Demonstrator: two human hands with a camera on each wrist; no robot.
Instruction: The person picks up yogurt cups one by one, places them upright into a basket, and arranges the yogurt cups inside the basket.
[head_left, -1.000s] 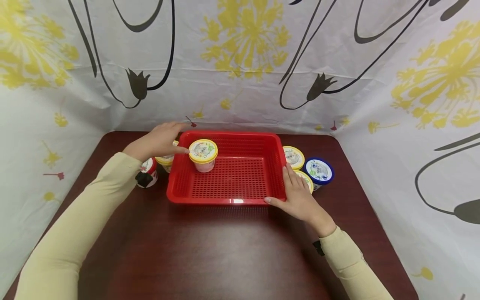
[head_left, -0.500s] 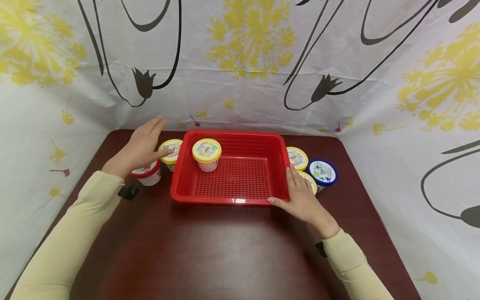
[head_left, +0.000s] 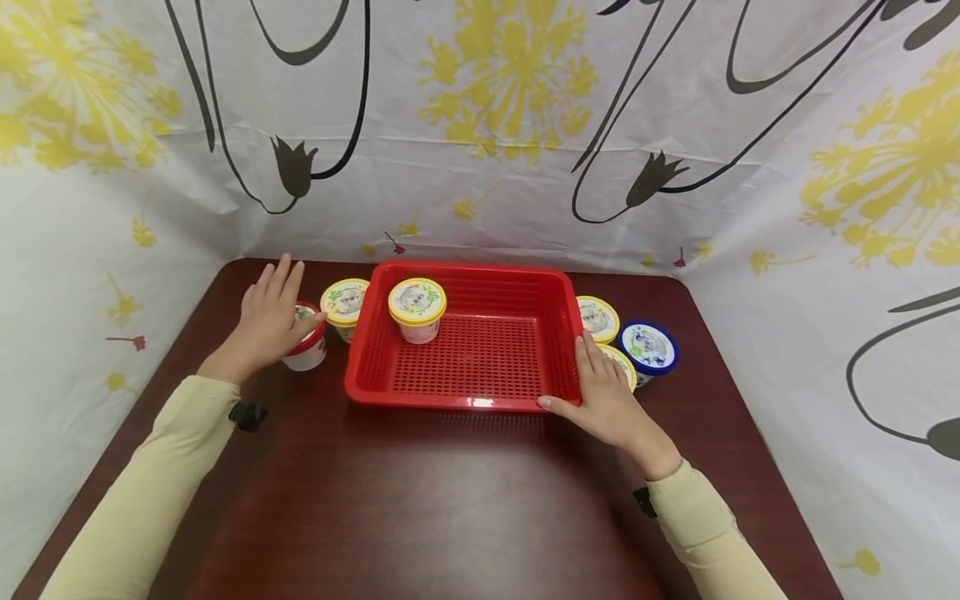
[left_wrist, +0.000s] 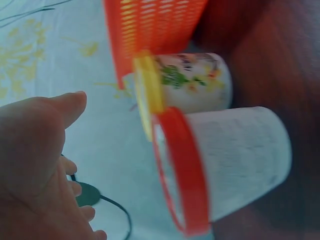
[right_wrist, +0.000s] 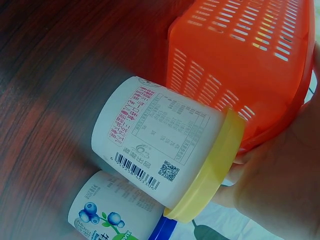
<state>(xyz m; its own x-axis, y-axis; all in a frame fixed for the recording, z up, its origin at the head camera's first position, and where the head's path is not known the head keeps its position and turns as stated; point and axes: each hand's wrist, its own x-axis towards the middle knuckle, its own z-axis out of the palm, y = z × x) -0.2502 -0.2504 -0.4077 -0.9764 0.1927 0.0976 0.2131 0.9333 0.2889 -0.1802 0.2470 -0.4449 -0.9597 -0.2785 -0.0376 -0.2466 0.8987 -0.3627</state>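
Observation:
A red plastic basket (head_left: 465, 358) stands on the table, with one yellow-lidded cup (head_left: 417, 303) inside at its back left. The left hand (head_left: 262, 325), fingers spread, hovers over the red-lidded cup (head_left: 307, 354), partly covering it; in the left wrist view the hand (left_wrist: 37, 165) and the red-lidded cup (left_wrist: 235, 160) are apart. To that cup's right is another yellow-lidded cup (head_left: 345, 302). The right hand (head_left: 609, 404) rests on the basket's front right corner, thumb on the front rim and fingers along the right side.
Right of the basket stand two yellow-lidded cups (head_left: 597, 318) and a blue-lidded cup (head_left: 648, 347). The dark red wooden table (head_left: 450, 500) extends in front of the basket. Patterned white cloth (head_left: 465, 100) hangs behind and on both sides.
The left hand has moved left from beside the cup in the basket to above the red-lidded cup. The right hand keeps its place on the basket; the view has shifted slightly.

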